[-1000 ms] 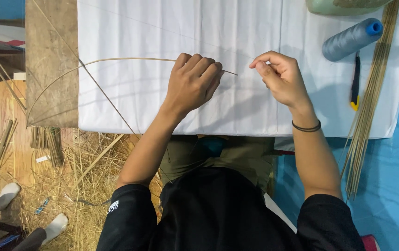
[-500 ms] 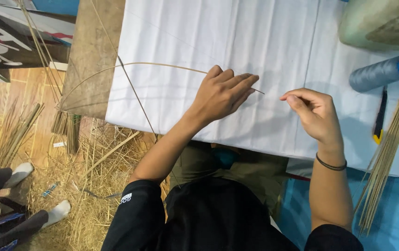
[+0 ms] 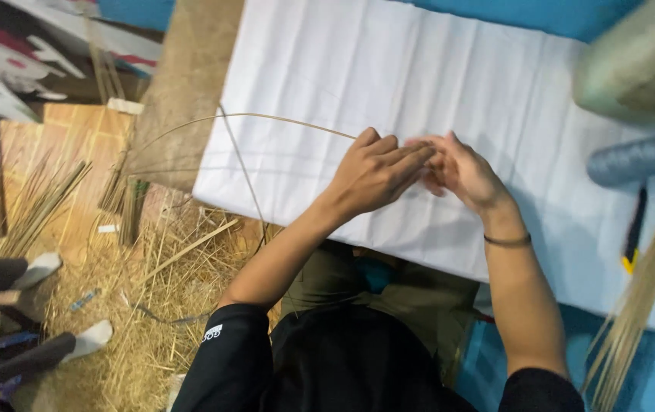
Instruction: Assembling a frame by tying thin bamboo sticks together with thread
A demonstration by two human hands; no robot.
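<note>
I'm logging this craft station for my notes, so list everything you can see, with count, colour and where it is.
White sheet: one, white, spread over the work surface.
Thin bent stick: one, tan, arching from the hands out past the sheet's left edge.
Thread spool: one, grey-blue with a blue core, right side of the sheet.
Cutter: one, black with a yellow end, below the spool.
Stick bundle: one, pale tan, right edge.
Straw: loose pile, yellow, floor at left.
Bracelet: one, dark, right wrist.
Left hand: on the stick.
Right hand: touching the left fingertips.
</note>
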